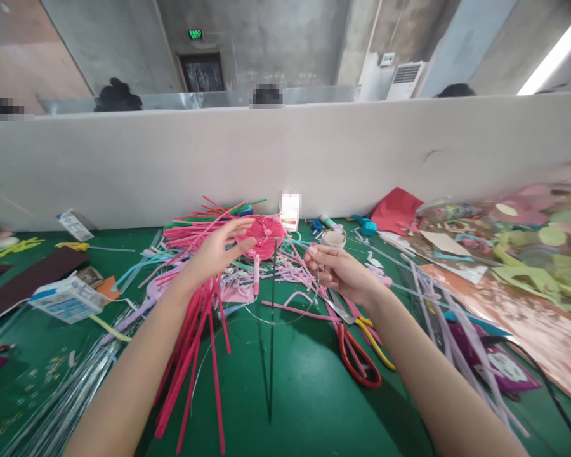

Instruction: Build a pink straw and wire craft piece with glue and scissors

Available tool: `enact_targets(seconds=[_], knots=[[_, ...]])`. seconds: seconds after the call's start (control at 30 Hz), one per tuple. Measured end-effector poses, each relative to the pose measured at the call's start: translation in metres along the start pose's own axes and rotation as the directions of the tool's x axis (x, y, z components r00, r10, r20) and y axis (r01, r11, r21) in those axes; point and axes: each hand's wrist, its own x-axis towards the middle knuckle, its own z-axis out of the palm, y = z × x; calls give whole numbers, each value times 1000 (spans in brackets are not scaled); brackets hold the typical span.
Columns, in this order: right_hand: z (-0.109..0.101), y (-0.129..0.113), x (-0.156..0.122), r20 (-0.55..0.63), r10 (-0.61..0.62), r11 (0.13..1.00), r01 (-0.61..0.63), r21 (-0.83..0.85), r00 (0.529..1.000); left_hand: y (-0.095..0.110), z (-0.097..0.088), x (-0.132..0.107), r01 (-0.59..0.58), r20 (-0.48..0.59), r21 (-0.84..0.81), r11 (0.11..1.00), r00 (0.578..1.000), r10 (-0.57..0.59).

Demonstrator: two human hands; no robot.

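Observation:
My left hand [221,247] is raised with its fingers stretched and apart, beside a round pink-red piece [272,236] that looks wound from fuzzy stems. My right hand [340,270] is closed in a pinch, and a thin clear line [309,311] loops down from its fingertips. The fingertips hide the pinched end. Between the hands, a thin dark rod [272,355] points up from the green table. Pink-red pipe cleaners [197,368] spread beneath my left forearm. Red-handled scissors [356,362] and a yellow-handled tool [374,343] lie below my right hand.
A pale partition [285,152] runs along the table's [309,412] back. At left are a blue-white box [69,297] and silvery strips [71,387]. Lilac stems [457,343], a purple packet [499,365] and paper scraps [542,254] crowd the right. A tape roll [333,238] sits behind my right hand.

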Motion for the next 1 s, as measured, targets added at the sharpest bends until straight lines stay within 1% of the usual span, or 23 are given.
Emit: enact_targets(seconds=[0.03,0.07,0.1,0.13,0.2,0.27,0.4,0.57,0.67,0.83,1.0], knots=[[1,-1,2,8,-6,1000,6,-7,1000,10,2,12,-83,73,110,990,994,75],[2,-1,4,15,-12,1000,12,-8,1000,18,6,22,-148,159,186,971,980,119],[3,0,6,21,-15,1000,15,-3,1000,23,11,30,-189,228,229,955,964,136],[4,0,7,23,-15,1000,15,5,1000,26,17,36,-191,283,256,948,952,115],[6,2,8,24,-8,1000,7,24,1000,25,27,43,-184,282,265,946,954,107],[8,3,7,26,3,999,-4,35,1000,18,35,46,-175,268,270,947,958,101],[12,4,5,-15,-3,1000,3,14,1000,7,41,46,-160,276,260,952,957,86],[17,6,5,-79,-35,999,33,-16,996,4,40,43,-126,268,234,964,962,60],[18,11,7,-92,-44,999,45,7,995,0,38,41,-99,274,204,974,961,40],[15,17,9,-60,-54,993,60,99,997,-14,31,39,-48,264,119,992,964,15],[13,15,10,-46,2,995,3,102,999,-17,28,36,-4,318,49,999,948,-12]])
